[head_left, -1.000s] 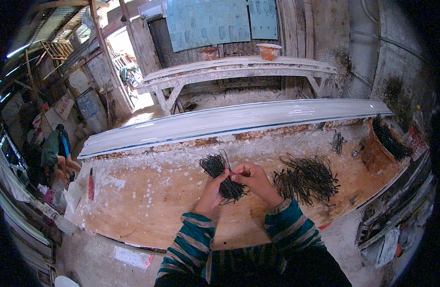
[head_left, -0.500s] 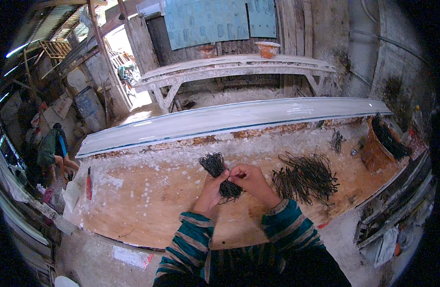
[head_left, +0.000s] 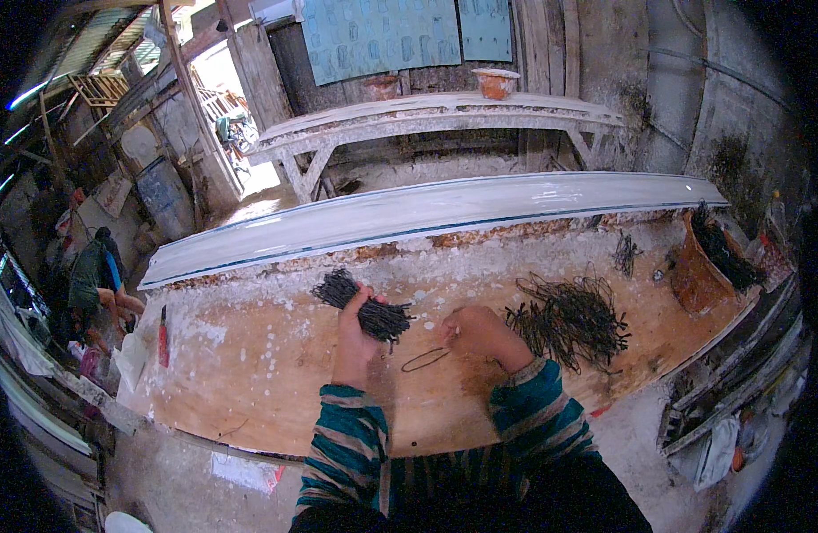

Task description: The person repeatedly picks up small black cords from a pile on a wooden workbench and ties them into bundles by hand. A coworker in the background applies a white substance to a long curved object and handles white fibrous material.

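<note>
Wrapped in my left hand (head_left: 357,332) is a thick bundle of dark cords (head_left: 373,313), its ends sticking out on both sides of the fist. My right hand (head_left: 474,336) is a little apart from it, with fingers pinched on a single thin cord loop (head_left: 424,359) that hangs toward the left over the wooden board (head_left: 275,391). Just right of that hand lies a loose pile of similar dark cords (head_left: 573,320).
A long white panel with blue edge lines (head_left: 426,218) runs along the board's far side. At right stands an orange-brown container (head_left: 700,275) of dark cords, near a small cord clump (head_left: 626,255). A red-handled tool (head_left: 163,338) lies at left. Another person (head_left: 102,280) bends down far left.
My hands have moved apart. The left one has shifted left and tilted the bundle, while the right one has drawn away with a single cord loop now hanging from its fingers.
</note>
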A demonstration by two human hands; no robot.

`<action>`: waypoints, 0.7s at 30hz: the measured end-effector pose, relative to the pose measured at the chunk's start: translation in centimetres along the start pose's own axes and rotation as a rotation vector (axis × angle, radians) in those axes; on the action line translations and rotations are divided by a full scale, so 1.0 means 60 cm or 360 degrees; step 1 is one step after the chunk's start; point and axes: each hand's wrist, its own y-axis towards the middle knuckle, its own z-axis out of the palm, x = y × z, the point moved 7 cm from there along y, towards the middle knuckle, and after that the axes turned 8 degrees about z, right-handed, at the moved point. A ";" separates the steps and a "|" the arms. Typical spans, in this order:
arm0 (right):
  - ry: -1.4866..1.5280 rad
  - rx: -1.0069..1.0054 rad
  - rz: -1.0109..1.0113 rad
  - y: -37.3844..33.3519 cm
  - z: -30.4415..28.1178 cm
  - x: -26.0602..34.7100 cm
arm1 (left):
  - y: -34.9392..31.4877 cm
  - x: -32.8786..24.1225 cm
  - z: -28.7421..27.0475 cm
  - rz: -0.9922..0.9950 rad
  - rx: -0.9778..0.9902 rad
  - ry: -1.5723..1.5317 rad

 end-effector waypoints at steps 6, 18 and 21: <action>-0.0239 0.0250 0.0179 -0.004 0.011 -0.003 | 0.010 -0.029 -0.007 0.0017 0.0012 -0.0163; 0.0055 -0.0693 0.0381 0.001 -0.062 -0.022 | -0.016 -0.009 0.019 -0.0142 0.0045 -0.0035; 0.0727 -0.0709 0.0339 0.004 -0.063 -0.017 | -0.028 0.020 0.028 -0.0227 0.0097 0.0133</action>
